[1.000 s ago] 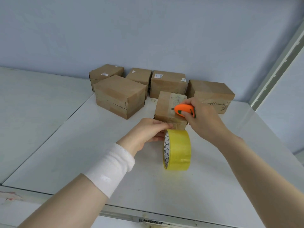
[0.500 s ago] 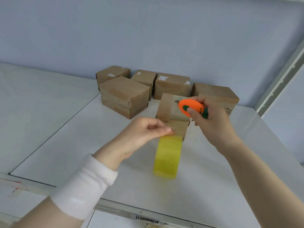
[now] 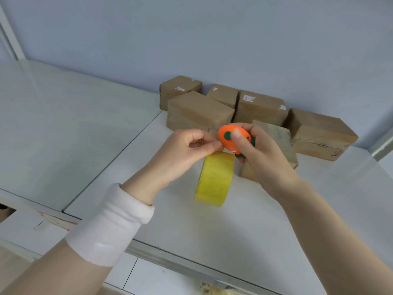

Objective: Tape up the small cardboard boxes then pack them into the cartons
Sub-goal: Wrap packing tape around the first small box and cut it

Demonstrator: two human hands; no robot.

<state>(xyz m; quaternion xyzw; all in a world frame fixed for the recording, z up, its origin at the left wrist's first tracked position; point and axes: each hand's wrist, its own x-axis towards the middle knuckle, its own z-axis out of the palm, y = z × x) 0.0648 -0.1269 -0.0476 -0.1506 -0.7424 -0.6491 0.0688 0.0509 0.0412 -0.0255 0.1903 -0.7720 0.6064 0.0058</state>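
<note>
We look down at a white desk [image 3: 276, 231] from the person's own viewpoint. At lower left, a forearm wearing a white wristband [image 3: 110, 222] reaches in. Its left hand [image 3: 187, 150] has its fingers curled, with thumb and forefinger pinched together at the top edge of a yellow tape roll [image 3: 214, 177], which stands on edge near the middle of the desk (we cannot tell whether it rests there or hangs from the pinch). Touching those fingertips is an orange cutter [image 3: 230, 138], gripped in the curled right hand [image 3: 261, 158] with the thumb pressed on its green button. Just behind the right hand sits a small cardboard box [image 3: 276, 137], partly hidden by it. Farther back, five more cardboard boxes [image 3: 197, 109] stand clustered along the pale blue wall [image 3: 212, 39], some bearing white labels.
</note>
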